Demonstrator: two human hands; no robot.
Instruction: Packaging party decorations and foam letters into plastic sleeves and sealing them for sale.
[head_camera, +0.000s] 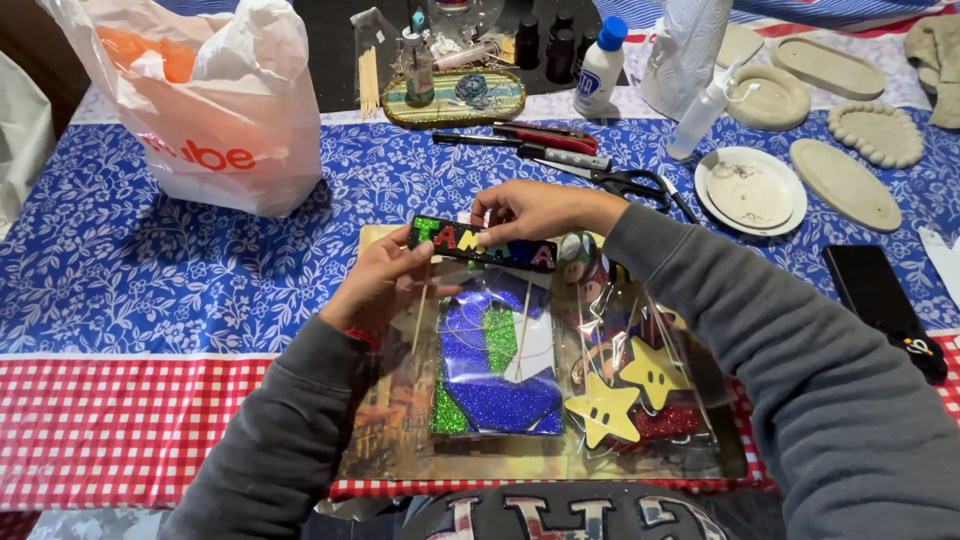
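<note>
Head view | both hands (455, 250) pinch glitter name plaque (482, 246) | above clear bag (500, 360)

White plastic shopping bag (225, 110) sits far left of the black-handled scissors (625, 182). White squeeze bottle with blue cap (600, 68) stands behind the scissors. Round white plate (750, 190) lies just right of them; oval grey clay tray (845, 183) farther right. Black phone (880, 300) lies nearer, to their right.

A plastic bag (215, 100) sits left of scissors (625, 182), plates (752, 190) to their right.
</note>
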